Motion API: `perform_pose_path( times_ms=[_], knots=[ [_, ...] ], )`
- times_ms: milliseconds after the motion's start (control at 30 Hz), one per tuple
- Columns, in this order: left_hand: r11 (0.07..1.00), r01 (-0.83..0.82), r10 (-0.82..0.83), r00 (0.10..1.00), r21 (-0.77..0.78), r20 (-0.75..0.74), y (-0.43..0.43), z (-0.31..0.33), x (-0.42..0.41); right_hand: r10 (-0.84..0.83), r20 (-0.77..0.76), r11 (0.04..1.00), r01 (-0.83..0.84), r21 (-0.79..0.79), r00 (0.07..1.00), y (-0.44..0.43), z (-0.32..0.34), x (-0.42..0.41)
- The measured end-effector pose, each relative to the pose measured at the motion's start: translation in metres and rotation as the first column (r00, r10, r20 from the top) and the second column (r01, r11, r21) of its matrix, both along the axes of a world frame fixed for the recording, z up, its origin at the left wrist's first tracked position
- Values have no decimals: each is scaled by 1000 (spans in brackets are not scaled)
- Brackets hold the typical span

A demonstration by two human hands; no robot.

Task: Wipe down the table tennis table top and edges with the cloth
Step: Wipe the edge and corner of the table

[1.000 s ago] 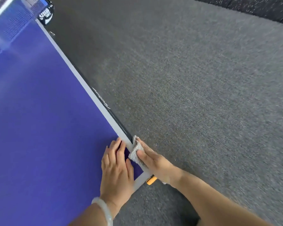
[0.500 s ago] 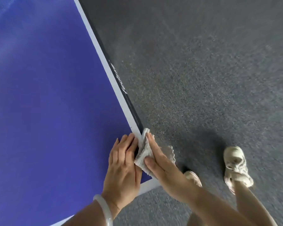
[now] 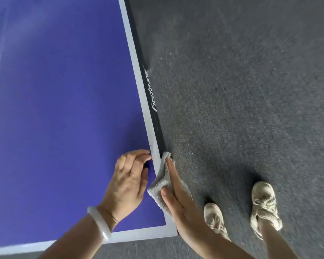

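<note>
Left hand (image 3: 127, 182) half-curled, right hand (image 3: 178, 200) flat (fingers straight).

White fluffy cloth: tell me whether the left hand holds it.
No, the right hand presses the cloth to the black side edge; the left hand rests on the blue tabletop.
</note>
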State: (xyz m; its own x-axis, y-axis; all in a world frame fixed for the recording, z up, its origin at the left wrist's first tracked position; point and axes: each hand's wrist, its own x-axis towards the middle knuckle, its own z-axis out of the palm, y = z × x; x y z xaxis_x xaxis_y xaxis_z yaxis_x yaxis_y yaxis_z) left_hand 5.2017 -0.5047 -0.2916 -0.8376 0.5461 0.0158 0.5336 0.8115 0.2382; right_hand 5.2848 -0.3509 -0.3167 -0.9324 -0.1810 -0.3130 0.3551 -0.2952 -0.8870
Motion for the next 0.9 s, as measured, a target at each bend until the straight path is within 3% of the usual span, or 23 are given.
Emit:
perform_pose_path(
  times_ms=[100,233,367,433,500,600,733,800,900],
  knots=[
    [984,-179,179,982,-5,-58,18,-1,-53,-39,47,996,43,-76,998,0,-4,-30],
    [930,-364,355,925,-50,-133,41,-7,-129,-62,-20,997,62,50,998,-1,-15,-99],
    [860,-508,502,858,-36,-109,57,-16,-182,-59,-152,979,87,184,987,-9,-32,-67],
    [844,-536,536,843,21,-43,57,-22,-189,-36,-208,979,76,190,977,-10,-39,-40],
    [840,-537,539,842,74,-17,52,-23,-188,-16,-151,992,34,118,988,-9,-39,-55],
    [844,-523,528,849,124,-9,50,-23,-189,-13,-40,1000,13,0,999,-8,-31,-137],
    [848,-516,520,854,122,-9,48,-23,-189,-43,79,999,43,7,996,6,-26,-245],
    [840,-530,534,845,118,-6,46,-23,-190,-76,19,997,77,-16,997,2,-22,-236],
    [835,-537,541,841,117,-5,47,-23,-190,-55,-73,998,54,-17,996,-4,-26,-158]
  ],
)
